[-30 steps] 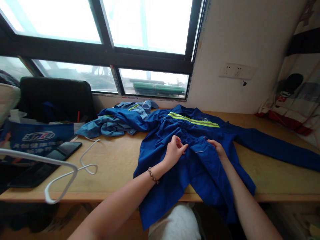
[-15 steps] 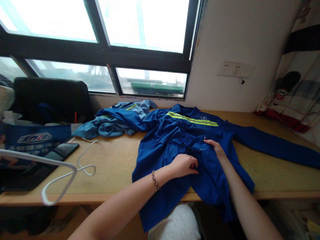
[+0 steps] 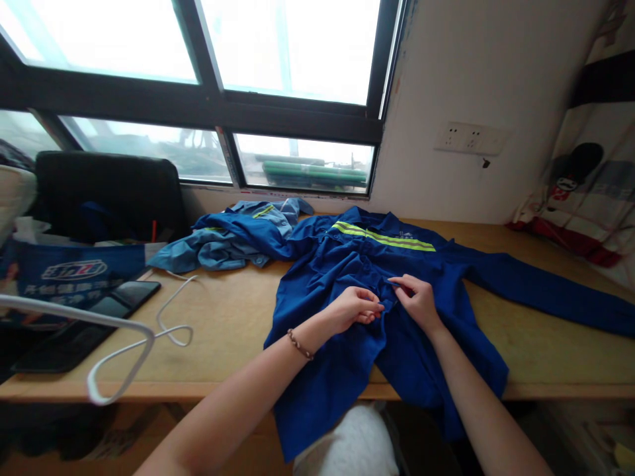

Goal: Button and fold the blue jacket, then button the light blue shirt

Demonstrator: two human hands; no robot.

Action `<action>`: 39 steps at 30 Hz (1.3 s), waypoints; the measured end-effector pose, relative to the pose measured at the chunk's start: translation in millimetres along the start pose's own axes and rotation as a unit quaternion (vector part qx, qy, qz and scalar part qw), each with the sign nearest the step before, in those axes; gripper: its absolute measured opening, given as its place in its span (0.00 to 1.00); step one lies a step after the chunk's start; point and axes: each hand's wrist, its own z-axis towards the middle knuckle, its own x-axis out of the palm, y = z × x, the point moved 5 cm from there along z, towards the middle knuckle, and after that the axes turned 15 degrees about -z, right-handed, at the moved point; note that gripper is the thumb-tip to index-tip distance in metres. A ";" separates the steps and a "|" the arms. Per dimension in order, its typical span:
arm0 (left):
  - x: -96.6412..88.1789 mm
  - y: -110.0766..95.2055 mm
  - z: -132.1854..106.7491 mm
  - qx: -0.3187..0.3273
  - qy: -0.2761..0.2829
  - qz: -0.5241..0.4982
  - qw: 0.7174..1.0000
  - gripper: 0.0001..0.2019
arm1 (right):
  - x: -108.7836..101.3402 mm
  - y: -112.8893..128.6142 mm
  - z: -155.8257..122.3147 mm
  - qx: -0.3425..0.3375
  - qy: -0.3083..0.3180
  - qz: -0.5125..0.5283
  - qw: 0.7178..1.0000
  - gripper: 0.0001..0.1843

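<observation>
Bit of blue jacket [image 3: 322,360] in left hand [image 3: 353,309]: too small to tell. Same in right hand [image 3: 419,304]. Sleeve [image 3: 540,291] on right: end cut off by right edge. White mark [image 3: 406,235] on chest: too tiny to read. Light blue shirt [image 3: 211,250]: partly hidden under jacket. White cord [image 3: 74,312]: blurry, cut off by left edge. Small words on blue bag [image 3: 122,256]: too fuzzy to read. Both arms [image 3: 238,400]: cut off by bottom edge. Window [image 3: 297,53]: top cut off.

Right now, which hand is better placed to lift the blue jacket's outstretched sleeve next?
Probably the right hand: the outstretched sleeve lies on its side, and the left hand is farther away. Both hands pinch the blue jacket, so the right should release it first.
</observation>
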 end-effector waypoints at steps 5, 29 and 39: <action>-2.9 5.2 2.9 0.006 -0.038 0.037 0.999 0.11 | 15.4 -8.1 -1.8 0.134 0.151 0.230 0.952 0.14; -2.1 -6.8 -0.4 0.088 -0.089 -0.039 0.991 0.07 | 26.7 -7.4 -4.7 0.178 0.264 0.239 0.918 0.17; -6.3 -2.8 2.0 0.116 -0.111 0.006 0.987 0.15 | 32.6 2.2 -6.3 0.055 0.201 0.140 0.968 0.13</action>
